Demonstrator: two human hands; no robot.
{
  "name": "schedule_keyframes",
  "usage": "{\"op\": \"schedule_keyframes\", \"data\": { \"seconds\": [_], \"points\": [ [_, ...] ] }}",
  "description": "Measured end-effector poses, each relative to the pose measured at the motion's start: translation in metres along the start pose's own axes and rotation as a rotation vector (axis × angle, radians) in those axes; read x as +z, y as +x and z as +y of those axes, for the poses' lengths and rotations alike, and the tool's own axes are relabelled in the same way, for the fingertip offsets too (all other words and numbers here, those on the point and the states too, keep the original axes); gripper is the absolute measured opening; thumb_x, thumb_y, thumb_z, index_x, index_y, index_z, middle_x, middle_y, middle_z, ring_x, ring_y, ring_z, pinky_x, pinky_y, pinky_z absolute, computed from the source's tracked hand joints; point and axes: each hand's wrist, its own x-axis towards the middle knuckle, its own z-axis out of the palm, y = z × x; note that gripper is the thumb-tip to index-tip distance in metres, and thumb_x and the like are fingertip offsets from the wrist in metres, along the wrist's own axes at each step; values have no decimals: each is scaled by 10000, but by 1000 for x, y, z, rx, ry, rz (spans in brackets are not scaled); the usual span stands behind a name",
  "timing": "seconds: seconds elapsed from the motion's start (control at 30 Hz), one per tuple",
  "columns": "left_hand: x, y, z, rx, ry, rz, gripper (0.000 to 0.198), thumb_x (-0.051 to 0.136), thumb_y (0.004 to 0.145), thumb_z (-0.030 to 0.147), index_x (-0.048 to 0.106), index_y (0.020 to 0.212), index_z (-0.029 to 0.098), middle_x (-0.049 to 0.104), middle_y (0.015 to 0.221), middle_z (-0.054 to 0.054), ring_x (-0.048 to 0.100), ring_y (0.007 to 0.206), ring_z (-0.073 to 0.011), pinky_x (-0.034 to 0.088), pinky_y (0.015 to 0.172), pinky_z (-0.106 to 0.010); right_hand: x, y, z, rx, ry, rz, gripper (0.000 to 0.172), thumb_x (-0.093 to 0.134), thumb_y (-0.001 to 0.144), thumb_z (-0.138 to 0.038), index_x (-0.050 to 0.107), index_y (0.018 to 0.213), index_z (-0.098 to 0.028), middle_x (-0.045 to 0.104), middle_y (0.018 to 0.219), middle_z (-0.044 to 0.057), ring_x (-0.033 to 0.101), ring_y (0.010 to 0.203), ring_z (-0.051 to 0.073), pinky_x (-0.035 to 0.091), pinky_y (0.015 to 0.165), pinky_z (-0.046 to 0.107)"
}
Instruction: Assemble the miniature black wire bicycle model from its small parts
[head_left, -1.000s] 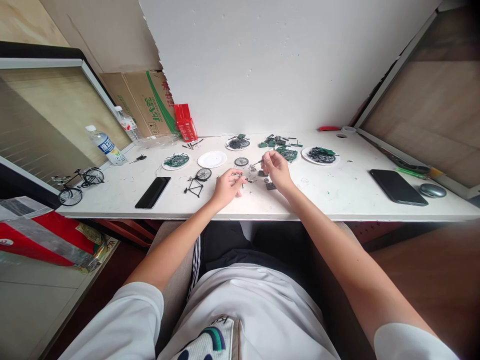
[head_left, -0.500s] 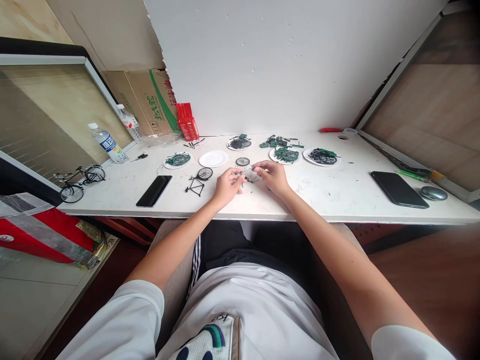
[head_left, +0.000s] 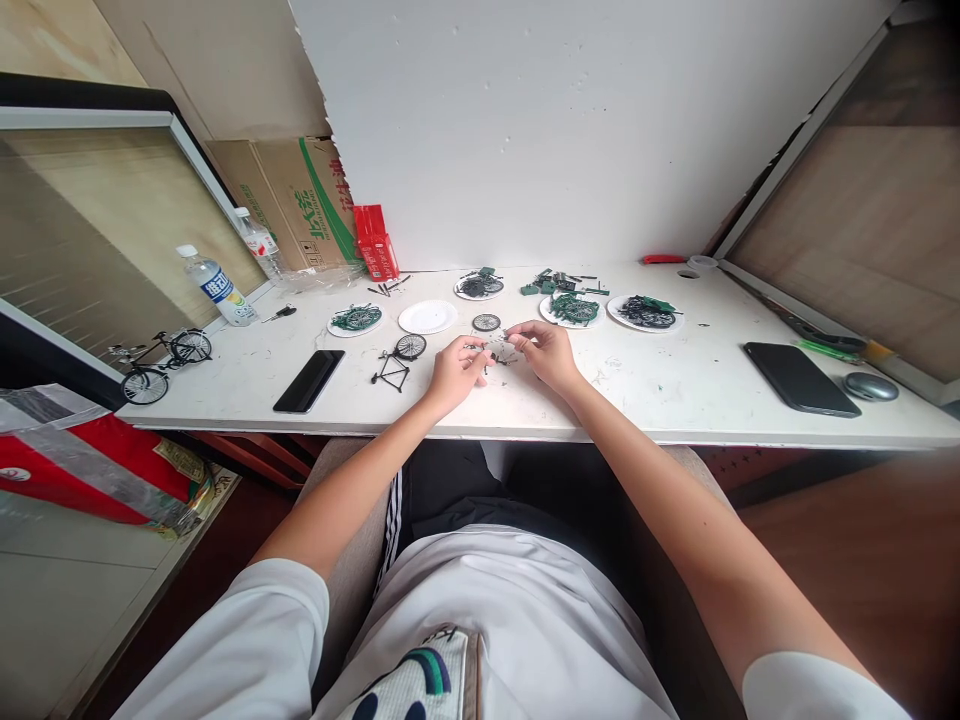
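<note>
My left hand [head_left: 454, 368] and my right hand [head_left: 545, 352] meet over the middle of the white table [head_left: 675, 400]. Both pinch small dark model parts [head_left: 496, 352] between their fingertips; what exactly the parts are is too small to make out. Just left of my left hand lies a partly built model bicycle frame with one wheel [head_left: 397, 360]. A loose small wheel [head_left: 486, 322] lies beyond my hands.
Paper plates of green and black parts [head_left: 645, 312] and an empty plate [head_left: 427, 317] line the back. A black phone [head_left: 308, 381] lies left, another phone [head_left: 801, 379] and a mouse [head_left: 868, 386] right. A finished model bicycle [head_left: 159, 365], water bottles [head_left: 217, 288] and a carton [head_left: 300, 205] stand at left.
My right hand came down from a raised position and moved left to meet my left hand over the small parts. My left hand has stayed in place.
</note>
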Motion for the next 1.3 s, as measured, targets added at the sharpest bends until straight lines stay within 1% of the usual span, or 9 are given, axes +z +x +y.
{"op": "schedule_keyframes", "data": {
  "seconds": [0.23, 0.37, 0.47, 0.67, 0.77, 0.87, 1.0, 1.17, 1.3],
  "points": [
    [-1, 0, -1, 19, 18, -12, 392, 802, 957, 537, 643, 1104, 210, 839, 957, -66, 621, 486, -94, 520, 522, -253, 0, -2, 1, 39, 15, -50, 496, 745, 908, -715, 765, 949, -221, 813, 960, 92, 721, 796, 237, 607, 808, 403],
    [0, -1, 4, -11, 13, -22, 383, 827, 926, 521, 643, 1052, 210, 819, 901, -61, 586, 476, -99, 428, 434, -237, -1, -4, -4, -3, -97, -63, 524, 642, 984, -733, 733, 923, -221, 751, 772, 56, 673, 719, 218, 551, 769, 367],
    [1, -2, 9, -27, 5, -22, 358, 839, 910, 484, 634, 1015, 209, 810, 883, -65, 597, 501, -114, 405, 419, -235, -2, -5, -6, -17, -207, -83, 558, 558, 1028, -745, 711, 889, -227, 719, 703, 41, 613, 660, 206, 511, 734, 353],
    [2, -4, 11, -23, 2, -40, 291, 815, 924, 425, 632, 979, 205, 807, 886, -77, 601, 537, -122, 408, 430, -235, 0, -4, -2, -74, -316, -121, 596, 387, 1099, -737, 634, 880, -240, 756, 864, 83, 644, 784, 238, 489, 779, 362],
    [2, -3, 8, -4, 3, -33, 261, 796, 940, 412, 645, 959, 201, 813, 901, -83, 611, 556, -122, 428, 461, -238, 3, -3, 4, -140, -301, -147, 522, 350, 1123, -692, 603, 999, -252, 739, 1009, 96, 635, 882, 248, 498, 824, 372],
    [2, -1, 5, 33, 4, -21, 191, 774, 954, 347, 658, 950, 195, 812, 882, -78, 680, 651, -146, 514, 578, -261, 6, -2, 10, -222, -253, -147, 433, 399, 1118, -656, 569, 1074, -260, 706, 1096, 107, 605, 925, 256, 513, 871, 410],
    [2, 2, 3, 66, 5, -36, 102, 745, 958, 236, 663, 920, 188, 799, 835, -66, 772, 825, -189, 583, 770, -306, 6, -1, 13, -257, -188, -143, 451, 418, 1114, -690, 557, 1040, -268, 685, 1045, 95, 587, 887, 256, 512, 858, 439],
    [3, 3, 1, 73, -20, -91, 95, 731, 954, 185, 657, 895, 183, 791, 852, -58, 792, 812, -190, 593, 802, -321, 5, 0, 9, -222, -198, -142, 598, 369, 1081, -814, 541, 896, -272, 678, 907, 85, 607, 883, 276, 501, 851, 453],
    [2, 3, -1, 81, -23, -106, 107, 750, 953, 205, 663, 896, 181, 785, 848, -54, 795, 811, -190, 597, 809, -322, 6, -2, 7, -198, -217, -168, 646, 294, 1087, -828, 532, 860, -273, 666, 854, 85, 614, 900, 286, 498, 871, 459]
  ]
}}
